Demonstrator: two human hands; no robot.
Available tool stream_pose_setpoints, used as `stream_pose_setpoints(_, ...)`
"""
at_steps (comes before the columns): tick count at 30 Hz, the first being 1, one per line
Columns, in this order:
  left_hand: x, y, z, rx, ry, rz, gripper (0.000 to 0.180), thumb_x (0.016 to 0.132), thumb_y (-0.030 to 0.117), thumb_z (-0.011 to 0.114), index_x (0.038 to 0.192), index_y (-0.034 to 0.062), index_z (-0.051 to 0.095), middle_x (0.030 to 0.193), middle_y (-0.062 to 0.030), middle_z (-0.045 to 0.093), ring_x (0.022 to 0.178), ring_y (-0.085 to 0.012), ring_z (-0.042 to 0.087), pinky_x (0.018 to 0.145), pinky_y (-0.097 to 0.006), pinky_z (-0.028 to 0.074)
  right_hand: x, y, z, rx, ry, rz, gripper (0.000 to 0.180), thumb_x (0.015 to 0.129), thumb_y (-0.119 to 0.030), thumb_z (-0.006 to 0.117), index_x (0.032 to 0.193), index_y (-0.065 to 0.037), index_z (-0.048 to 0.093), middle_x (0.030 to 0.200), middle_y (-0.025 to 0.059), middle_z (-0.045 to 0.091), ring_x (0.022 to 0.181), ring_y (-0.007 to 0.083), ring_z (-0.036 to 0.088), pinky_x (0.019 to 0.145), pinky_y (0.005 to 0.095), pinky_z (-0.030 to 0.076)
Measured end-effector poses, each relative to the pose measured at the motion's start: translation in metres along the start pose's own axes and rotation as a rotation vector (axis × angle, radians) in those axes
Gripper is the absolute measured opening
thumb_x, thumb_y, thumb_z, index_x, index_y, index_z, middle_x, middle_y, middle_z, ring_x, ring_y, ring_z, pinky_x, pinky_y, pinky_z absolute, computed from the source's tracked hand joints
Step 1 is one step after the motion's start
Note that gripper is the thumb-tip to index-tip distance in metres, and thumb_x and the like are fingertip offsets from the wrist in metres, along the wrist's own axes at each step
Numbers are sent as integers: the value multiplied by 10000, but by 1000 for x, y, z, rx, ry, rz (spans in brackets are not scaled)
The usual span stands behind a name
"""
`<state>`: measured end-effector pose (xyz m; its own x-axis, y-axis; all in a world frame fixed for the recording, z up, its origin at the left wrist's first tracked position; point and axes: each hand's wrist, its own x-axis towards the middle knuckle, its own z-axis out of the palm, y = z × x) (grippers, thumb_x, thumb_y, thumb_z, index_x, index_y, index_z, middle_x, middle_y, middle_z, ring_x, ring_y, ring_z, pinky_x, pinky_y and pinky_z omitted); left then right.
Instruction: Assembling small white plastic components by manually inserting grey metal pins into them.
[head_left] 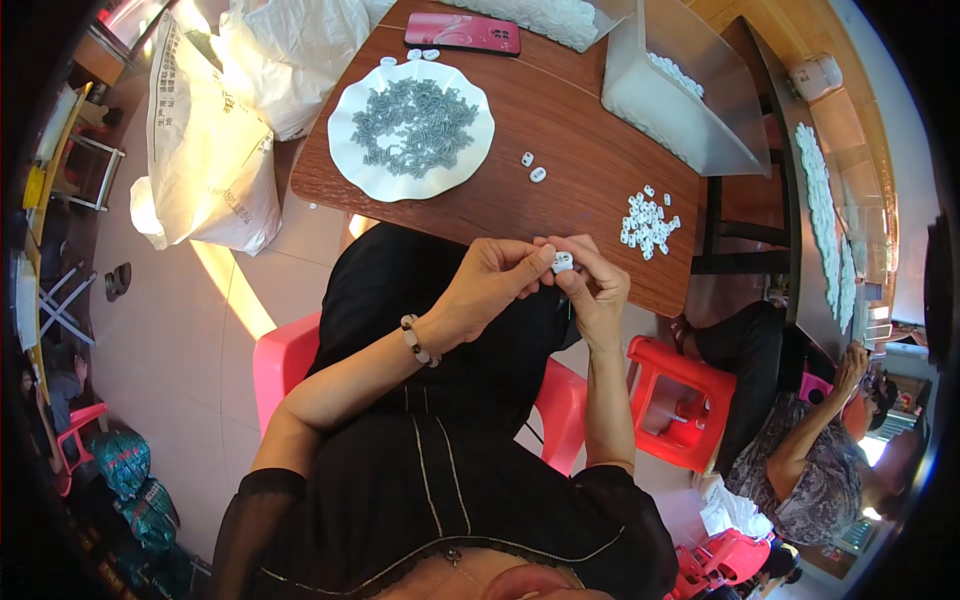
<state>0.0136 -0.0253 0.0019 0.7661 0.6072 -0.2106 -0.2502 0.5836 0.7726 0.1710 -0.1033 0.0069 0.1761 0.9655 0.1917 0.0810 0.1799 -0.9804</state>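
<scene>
In front of my body, just off the table's near edge, both hands meet around a small white two-holed plastic piece [562, 261]. My right hand [597, 292] pinches it between thumb and fingers. My left hand [495, 278], with a beaded bracelet at its wrist, is closed at the piece's left side, thumb against fingers; what its fingertips hold is too small to make out. Beyond them a white scalloped plate [341, 150] carries many small grey spring-like pieces [410, 125]. Two loose white pieces [538, 174] lie between the plate and a pile of similar pieces [648, 224] on the right.
A translucent bin [690, 130] of white pieces stands on the brown table [570, 110] at the far right. A pink phone [462, 33] lies at the back. White sacks [205, 150] stand left; a red stool [682, 440] and another person [800, 460] are at right.
</scene>
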Motion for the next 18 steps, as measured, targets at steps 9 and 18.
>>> stream_pose_setpoints(9,16,7,-33,-46,63,-66,265,967,231,559,829,35,672,679,30,580,602,-38,488,575,-171,394,70,-68,-44,-670,317,-263,194,842,-50,660,1029,-41,709,929,45,688,781,92,577,742,225,459)
stream_pose_setpoints(18,22,16,-41,-82,83,-118,251,964,254,565,846,50,653,674,35,555,614,-46,488,589,-189,409,178,-64,-160,-1386,648,-289,331,857,-316,663,1086,-80,702,828,169,691,780,316,671,716,375,509)
